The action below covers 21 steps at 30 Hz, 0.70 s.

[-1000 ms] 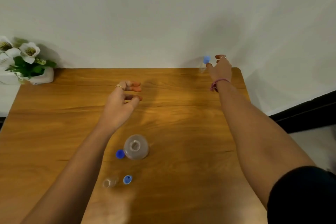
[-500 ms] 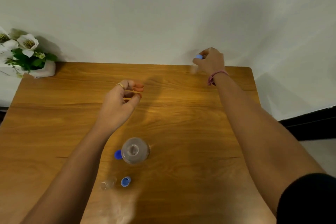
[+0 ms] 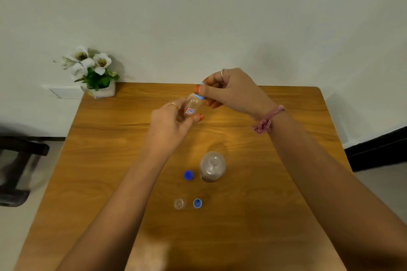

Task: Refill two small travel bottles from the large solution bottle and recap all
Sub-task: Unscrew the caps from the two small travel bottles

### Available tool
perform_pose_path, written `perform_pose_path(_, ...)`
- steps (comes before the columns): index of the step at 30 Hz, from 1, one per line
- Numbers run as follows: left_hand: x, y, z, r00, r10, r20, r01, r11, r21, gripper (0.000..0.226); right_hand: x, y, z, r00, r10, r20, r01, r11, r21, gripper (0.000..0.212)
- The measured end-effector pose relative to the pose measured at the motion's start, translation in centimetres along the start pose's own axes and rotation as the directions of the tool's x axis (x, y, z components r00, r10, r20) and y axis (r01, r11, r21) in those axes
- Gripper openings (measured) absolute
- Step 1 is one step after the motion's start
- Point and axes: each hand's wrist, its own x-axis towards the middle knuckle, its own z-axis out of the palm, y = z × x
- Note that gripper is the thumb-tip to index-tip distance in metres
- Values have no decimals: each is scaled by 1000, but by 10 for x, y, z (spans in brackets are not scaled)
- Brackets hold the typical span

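Observation:
Above the table's far half I hold a small clear travel bottle (image 3: 192, 105) tilted between both hands. My left hand (image 3: 170, 124) grips its body, which bears a small red and blue label. My right hand (image 3: 233, 90) pinches its light blue cap (image 3: 200, 96). The large solution bottle (image 3: 212, 166) stands uncapped at mid-table, with its dark blue cap (image 3: 188, 175) lying just to its left. Nearer to me a second small bottle (image 3: 179, 204) stands open, and its blue cap (image 3: 197, 203) lies upside down to its right.
The wooden table (image 3: 275, 193) stands against a white wall. A white pot of flowers (image 3: 97, 77) sits at its far left corner. A dark chair (image 3: 17, 167) is on the floor to the left.
My right hand picked the small bottle up from the far right edge and carried it left to the middle. My left hand rose and closed round its body.

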Motion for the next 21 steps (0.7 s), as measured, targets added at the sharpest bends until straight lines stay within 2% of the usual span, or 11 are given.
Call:
perform_pose_path(3,-21,-9,-19,998,-47,47,52,993,-108,38,-10,-16,22,990,-138,7,137,972,-193,25)
perform_pose_path(5,-32,-17,-30,986,-92,142,132,945,-300,30,-15,-25,33,975,-218,35,219,944,-246,27)
perform_pose_path(7,-43,-26,-43,968,-64,241,173,868,-465,20,-23,-35,39,951,-285,119,307,913,-270,31)
perform_pose_path(8,-48,-30,-50,965,-31,260,159,859,-487,19,-27,-41,39,942,-277,188,320,911,-262,33)
perform_pose_path(10,-56,-36,-59,962,4,272,133,866,-483,24,-34,-57,35,931,-159,328,255,927,-276,48)
perform_pose_path(11,-59,-38,-63,964,10,266,121,873,-472,24,-38,-65,36,931,-73,357,205,915,-348,63)
perform_pose_path(13,-64,-40,-68,968,14,252,101,893,-439,23,-44,-80,44,951,60,303,120,832,-541,84)
perform_pose_path(15,-67,-40,-71,968,19,251,92,902,-423,23,-47,-87,56,972,49,230,111,767,-632,72)
perform_pose_path(18,-71,-42,-75,963,51,266,72,899,-432,26,-54,-93,63,948,-115,296,285,722,-631,35)
perform_pose_path(19,-72,-44,-76,962,60,267,65,899,-434,27,-57,-96,60,937,-107,334,296,751,-591,42)
perform_pose_path(21,-74,-46,-76,963,67,261,58,894,-444,29,-60,-98,57,941,-12,338,198,830,-522,63)
